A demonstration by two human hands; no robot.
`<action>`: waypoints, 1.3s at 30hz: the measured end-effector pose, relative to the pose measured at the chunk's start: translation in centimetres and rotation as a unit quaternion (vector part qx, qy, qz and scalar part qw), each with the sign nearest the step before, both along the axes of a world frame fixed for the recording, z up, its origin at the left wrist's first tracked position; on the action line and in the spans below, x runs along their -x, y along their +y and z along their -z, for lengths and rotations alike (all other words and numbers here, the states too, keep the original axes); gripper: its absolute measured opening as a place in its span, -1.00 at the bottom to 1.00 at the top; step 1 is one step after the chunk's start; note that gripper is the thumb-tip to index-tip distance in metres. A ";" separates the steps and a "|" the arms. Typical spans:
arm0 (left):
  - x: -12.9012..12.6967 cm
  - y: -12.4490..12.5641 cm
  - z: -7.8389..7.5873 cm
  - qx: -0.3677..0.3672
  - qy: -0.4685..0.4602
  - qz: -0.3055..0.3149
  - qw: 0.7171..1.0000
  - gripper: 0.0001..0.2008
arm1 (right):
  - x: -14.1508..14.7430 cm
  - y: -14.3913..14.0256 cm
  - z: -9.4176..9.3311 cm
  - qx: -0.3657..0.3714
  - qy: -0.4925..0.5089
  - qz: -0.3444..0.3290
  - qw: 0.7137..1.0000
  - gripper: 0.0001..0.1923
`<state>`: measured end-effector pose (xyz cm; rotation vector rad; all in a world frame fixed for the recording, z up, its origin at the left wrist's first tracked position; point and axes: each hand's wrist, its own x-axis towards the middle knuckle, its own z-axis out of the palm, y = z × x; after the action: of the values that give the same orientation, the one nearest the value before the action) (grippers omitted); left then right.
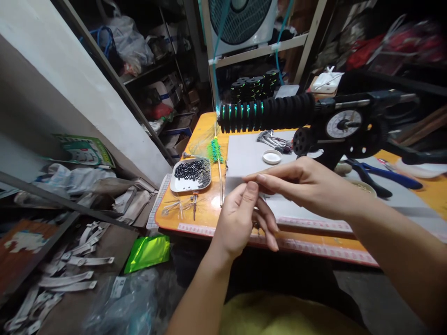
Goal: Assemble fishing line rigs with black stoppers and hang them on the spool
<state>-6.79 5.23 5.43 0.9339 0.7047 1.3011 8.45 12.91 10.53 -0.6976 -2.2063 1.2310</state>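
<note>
My left hand (237, 216) is closed in a pinch above the front edge of the table, thumb against the index finger, the other fingers loosely curled. Coming from the right, my right hand (307, 186) has its thumb and fingertips pressed together, meeting the left fingertips. Whatever lies between the fingers is too small or hidden to make out. Left of my hands is a white tray (173, 186) of small black cylinders and tiny dark-grey pieces. A thin rod (220, 181) with bright green pieces near its top runs beside it. A small white round lid (271, 157) lies behind my hands.
A black winding device (345, 123) carrying a row of black spools (268, 113) extends over the table. Blue-handled pliers (391, 177) lie at right. A measuring tape (314, 249) lines the front edge. Thin wire pieces (179, 207) lie front left; a fan (240, 23) stands behind.
</note>
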 end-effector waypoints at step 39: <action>-2.9 -7.7 6.1 0.131 -0.302 0.013 0.944 -0.63 | 2.6 0.4 1.3 0.490 0.205 -0.003 0.847 -0.57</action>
<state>-3.90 -2.43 -0.63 0.2926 0.3644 1.3374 5.81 13.26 9.18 -0.6749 -1.1247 2.2699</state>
